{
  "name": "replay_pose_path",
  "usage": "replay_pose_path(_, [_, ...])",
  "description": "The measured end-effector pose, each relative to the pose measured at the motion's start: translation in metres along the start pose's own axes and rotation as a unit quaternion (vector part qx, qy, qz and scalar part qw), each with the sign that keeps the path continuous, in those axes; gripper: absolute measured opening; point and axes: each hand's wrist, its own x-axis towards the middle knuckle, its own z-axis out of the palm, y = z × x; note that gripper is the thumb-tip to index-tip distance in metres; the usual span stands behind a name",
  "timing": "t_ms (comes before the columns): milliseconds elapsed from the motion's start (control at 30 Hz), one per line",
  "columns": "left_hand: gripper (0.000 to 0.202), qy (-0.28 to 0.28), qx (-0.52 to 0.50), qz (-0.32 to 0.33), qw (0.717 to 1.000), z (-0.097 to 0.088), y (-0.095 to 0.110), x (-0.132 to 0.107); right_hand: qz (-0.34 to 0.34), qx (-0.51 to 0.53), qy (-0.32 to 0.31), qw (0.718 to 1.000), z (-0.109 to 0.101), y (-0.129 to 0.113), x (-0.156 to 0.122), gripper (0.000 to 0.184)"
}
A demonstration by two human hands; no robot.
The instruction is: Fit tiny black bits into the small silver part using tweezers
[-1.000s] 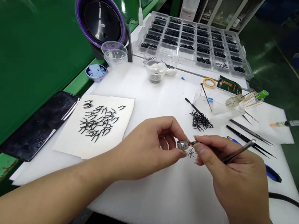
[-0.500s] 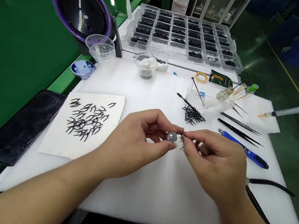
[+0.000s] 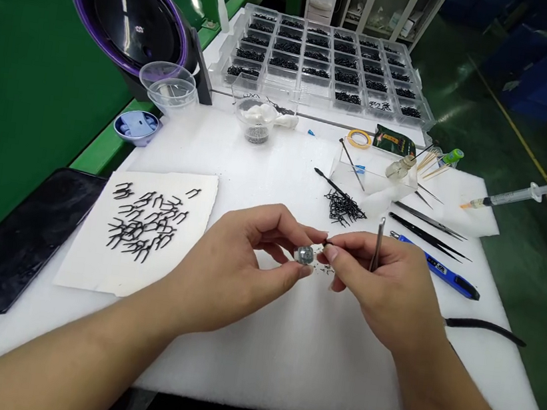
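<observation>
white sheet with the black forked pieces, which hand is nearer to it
Left. The left hand is just to the right of the white sheet, holding a small clear piece; the right hand is farther right, beyond the left hand.

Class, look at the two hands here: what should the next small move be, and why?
Probably a slight turn of the small dark piece in the right hand, to expose more of it: it is mostly hidden at the fingertips. The left hand seems less free to turn it, since its fingers pinch the small clear piece close by.
</observation>
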Motion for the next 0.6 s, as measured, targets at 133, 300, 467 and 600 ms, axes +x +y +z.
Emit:
replay_pose_path(133, [0.011, 0.002, 0.046, 0.041, 0.998, 0.0015, -0.0013, -0.0003, 0.011, -0.001, 0.008, 1.000, 0.0003, -0.0016, 0.0013, 0.012])
replay_pose_path(300, [0.009, 0.009, 0.077, 0.047, 0.996, 0.0029, -0.0054, 0.0001, -0.053, -0.056, 0.049, 0.996, -0.0021, -0.0005, -0.0004, 0.009])
replay_pose_path(467, [0.013, 0.020, 0.101, 0.048, 0.994, 0.0031, -0.0089, 0.0001, -0.087, -0.119, 0.014, 0.989, -0.0041, -0.0017, -0.0045, 0.010])
replay_pose_path(600, [0.011, 0.012, 0.114, 0.055, 0.992, 0.0050, -0.0092, 0.0014, -0.098, -0.125, 0.014, 0.987, -0.0011, -0.0060, -0.0084, 0.010])
